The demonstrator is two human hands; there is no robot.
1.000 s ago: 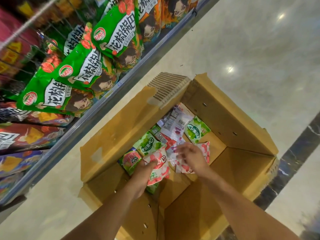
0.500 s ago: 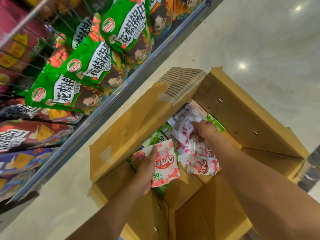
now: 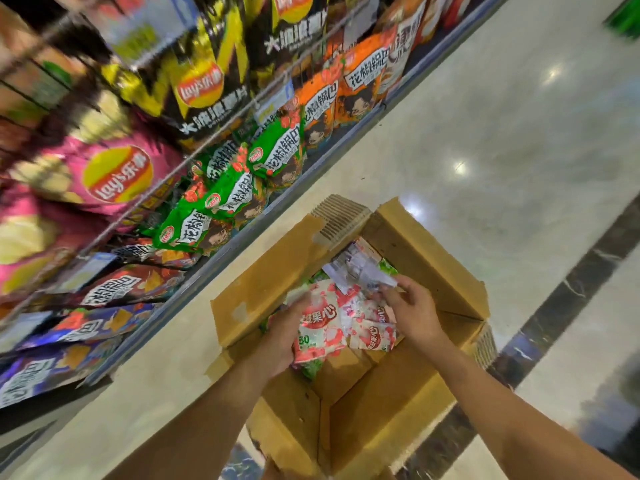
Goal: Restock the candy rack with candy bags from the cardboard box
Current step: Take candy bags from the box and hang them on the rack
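Two hands are over the open cardboard box [image 3: 263, 282], which sits at 6 o'clock on the floor.

Left hand [image 3: 287, 337]: fingers curled under a red-and-white candy bag [image 3: 320, 327], thumb on its left edge. The bag is lifted and its printed face is up.

Right hand [image 3: 414, 310], at 3 o'clock from that bag: thumb and forefinger are close together and appear to pinch the corner of a pale bag [image 3: 360, 268]. More red-and-white bags [image 3: 372, 336] lie under the palm. Whether any of them is gripped too, I cannot tell.

Step in hand, by my reading: gathering a handful before the lift to the shelf.
- Stack the bags flat and face-up in the left hand, edges aligned.
- Feed them in from the right one at a time.
- The film looks slippery, so grip across the seam and not at a corner.
- Keep the stack small enough to clear the raised flaps.

Containers:
- Rack [image 3: 242, 244], 9 to 12 o'clock: wire shelves packed with green snack bags [image 3: 228, 199] and chip bags above them. No candy slot is identifiable, and that area is blurred.
- Box: flaps upright. The candy bags are heaped toward its 12 o'clock end, with green bags [image 3: 313, 367] showing beneath. The 6 o'clock half shows bare cardboard.
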